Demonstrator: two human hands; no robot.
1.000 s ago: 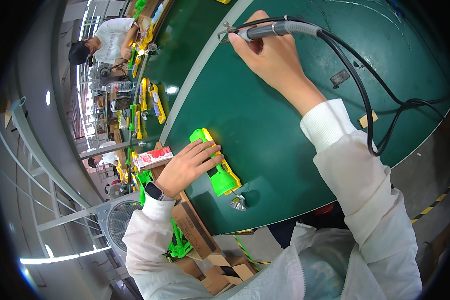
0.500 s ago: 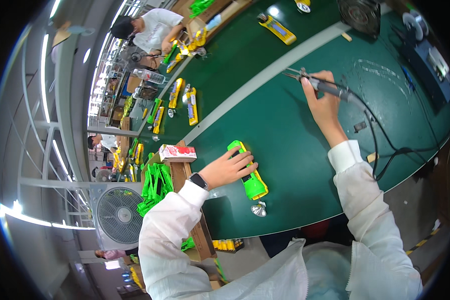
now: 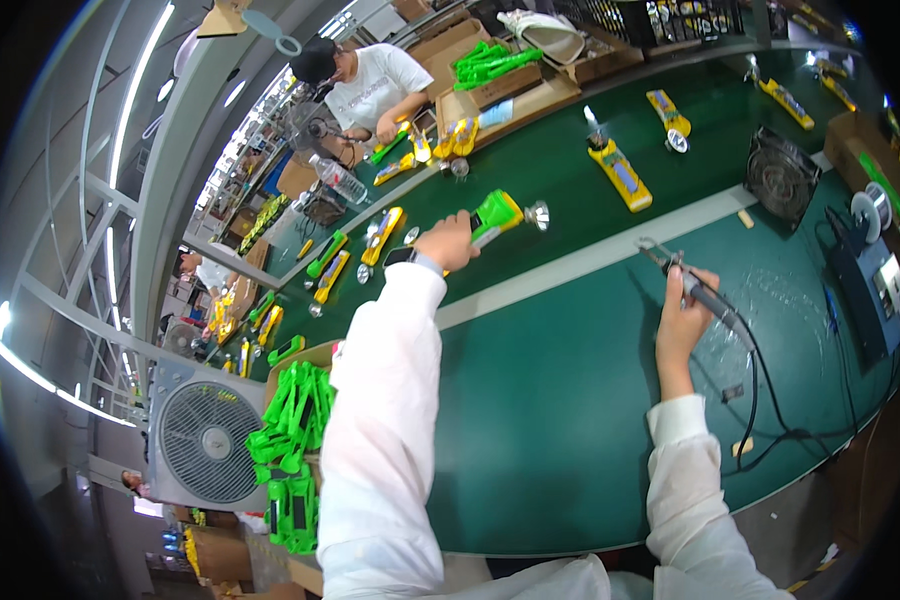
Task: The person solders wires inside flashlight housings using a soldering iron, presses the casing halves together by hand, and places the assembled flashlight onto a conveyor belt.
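My left hand [image 3: 448,242] reaches far across the bench with its fingers closed around the rear end of a green and yellow flashlight body [image 3: 495,213]. A shiny reflector [image 3: 537,215] sticks out from the flashlight's front end. The flashlight is over the dark green strip beyond the pale divider; whether it touches the surface, I cannot tell. My right hand [image 3: 682,315] grips a grey soldering iron [image 3: 708,297], its forked metal tip pointing up and left, above the near green mat. A black cable trails from the iron's rear.
Yellow flashlight halves [image 3: 620,175] lie along the far strip. Beside my left arm, green housings [image 3: 295,410] fill a box. A small black fan [image 3: 782,178], a wire spool [image 3: 870,208] and a blue station [image 3: 865,290] stand right. Across the strip, a person [image 3: 380,90] handles parts.
My left hand has carried the flashlight from the near mat forward to the far strip. My right hand still holds the iron. The whole view has shifted.
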